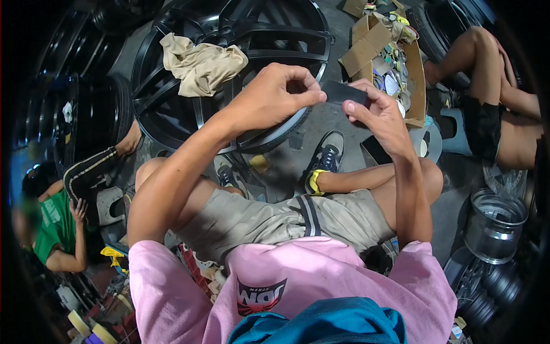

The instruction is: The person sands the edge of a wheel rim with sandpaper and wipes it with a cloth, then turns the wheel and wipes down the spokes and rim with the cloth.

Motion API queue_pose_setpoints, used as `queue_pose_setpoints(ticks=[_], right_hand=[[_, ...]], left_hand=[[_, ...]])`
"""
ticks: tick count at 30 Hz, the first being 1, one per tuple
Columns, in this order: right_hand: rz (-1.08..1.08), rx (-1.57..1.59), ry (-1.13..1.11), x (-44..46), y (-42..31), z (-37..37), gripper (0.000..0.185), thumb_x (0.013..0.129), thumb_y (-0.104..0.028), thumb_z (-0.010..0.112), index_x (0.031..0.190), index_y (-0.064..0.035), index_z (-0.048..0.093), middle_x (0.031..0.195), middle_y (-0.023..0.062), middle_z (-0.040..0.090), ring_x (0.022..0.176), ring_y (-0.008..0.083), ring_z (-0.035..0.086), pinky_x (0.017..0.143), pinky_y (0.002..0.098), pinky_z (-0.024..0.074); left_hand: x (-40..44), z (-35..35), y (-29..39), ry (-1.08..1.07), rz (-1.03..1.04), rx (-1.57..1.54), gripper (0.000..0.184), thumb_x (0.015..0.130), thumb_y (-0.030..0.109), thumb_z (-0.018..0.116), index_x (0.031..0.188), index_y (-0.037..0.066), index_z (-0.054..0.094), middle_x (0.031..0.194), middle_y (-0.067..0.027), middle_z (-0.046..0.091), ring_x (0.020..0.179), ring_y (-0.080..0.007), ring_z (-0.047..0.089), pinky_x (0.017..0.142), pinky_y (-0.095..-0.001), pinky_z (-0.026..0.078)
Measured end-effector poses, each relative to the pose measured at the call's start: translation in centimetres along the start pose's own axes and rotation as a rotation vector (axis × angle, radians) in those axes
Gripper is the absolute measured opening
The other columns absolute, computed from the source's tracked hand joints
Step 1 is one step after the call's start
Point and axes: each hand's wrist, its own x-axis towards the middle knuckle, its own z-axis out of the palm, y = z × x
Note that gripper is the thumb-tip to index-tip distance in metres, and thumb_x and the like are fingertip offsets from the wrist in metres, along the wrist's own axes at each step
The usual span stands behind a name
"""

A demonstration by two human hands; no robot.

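One dark sheet (344,93) was held up between two hands: the left hand (278,94) pinched at its left end, the right hand (375,110) clamped on its right. One beige cloth (203,64) lay toward one wheel's (269,57) left edge.

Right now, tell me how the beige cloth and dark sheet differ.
The cloth is beige, rumpled and larger; the sheet is dark, flatter and smaller. The cloth lies on the black wheel; the sheet is held up by fingers of the left hand and right hand.
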Motion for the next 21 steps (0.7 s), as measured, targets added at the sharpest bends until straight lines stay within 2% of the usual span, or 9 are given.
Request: queue_pose_setpoints(ticks=[1,4,8,10,14,16,21], right_hand=[[-0.144,-0.019,0.042,0.0,0.1,0.2,0.025,0.101,-0.023,0.084,0.109,0.0006,0.077,0.096,-0.0043,0.066,0.09,0.0045,0.058,0.076,0.0228,0.0475],[-0.206,-0.096,0.028,0.5,1.1,-0.9,0.026,0.101,-0.021,0.085,0.102,0.0025,0.075,0.095,-0.0047,0.062,0.09,0.0043,0.054,0.075,0.0231,0.0428],[-0.139,-0.011,0.005,0.3,0.8,-0.5,0.024,0.101,-0.021,0.083,0.097,0.0012,0.074,0.092,-0.0055,0.061,0.086,0.0038,0.051,0.073,0.0234,0.0403],[-0.072,0.003,0.003,0.3,1.3,-0.4,0.021,0.103,-0.019,0.082,0.098,-0.0001,0.075,0.088,-0.0065,0.06,0.083,0.0033,0.051,0.073,0.0228,0.0405],[-0.031,0.006,0.012,0.1,1.0,0.2,0.02,0.103,-0.02,0.082,0.097,-0.0016,0.075,0.086,-0.0074,0.062,0.081,0.0025,0.052,0.074,0.0227,0.0417],[-0.043,0.016,-0.008,0.2,1.1,0.3,0.017,0.102,-0.017,0.083,0.103,-0.0024,0.074,0.09,-0.0064,0.064,0.083,0.002,0.055,0.074,0.0217,0.044],[-0.065,0.079,0.05,0.2,1.2,0.8,0.024,0.098,-0.012,0.087,0.113,-0.0027,0.071,0.094,-0.0048,0.065,0.085,0.0026,0.058,0.075,0.0202,0.0475]], left_hand=[[0.1,-0.1,-0.2,-0.002,-0.001,0.002,0.026,0.103,0.027,0.081,0.103,0.002,0.076,0.091,0.0034,0.07,0.086,-0.0048,0.062,0.078,-0.0246,0.051],[0.3,-0.2,-0.7,0.07,-0.011,0.015,0.023,0.103,0.026,0.081,0.103,0.003,0.075,0.09,0.0034,0.07,0.083,-0.0042,0.061,0.075,-0.0231,0.05],[0.6,0.5,-1.1,0.131,0.036,-0.02,0.022,0.104,0.023,0.08,0.105,0.002,0.075,0.091,0.0021,0.071,0.082,-0.0048,0.062,0.075,-0.0226,0.05],[0.7,0.7,-1.1,0.181,0.019,-0.012,0.021,0.104,0.021,0.08,0.108,0.001,0.075,0.094,-0.0003,0.074,0.085,-0.0062,0.067,0.079,-0.0232,0.055],[0.6,1.6,-0.7,0.125,-0.012,-0.171,0.022,0.104,0.02,0.079,0.111,0.0,0.075,0.096,-0.0028,0.076,0.088,-0.0079,0.071,0.084,-0.0253,0.059],[0.3,1.9,-0.3,0.083,-0.013,-0.306,0.022,0.105,0.02,0.078,0.114,0.0,0.076,0.098,-0.0043,0.078,0.09,-0.0092,0.074,0.087,-0.0262,0.061],[0.2,1.9,-0.3,0.056,0.005,-0.24,0.023,0.106,0.022,0.077,0.114,0.0,0.077,0.097,-0.0041,0.078,0.089,-0.0087,0.073,0.085,-0.0258,0.06]])
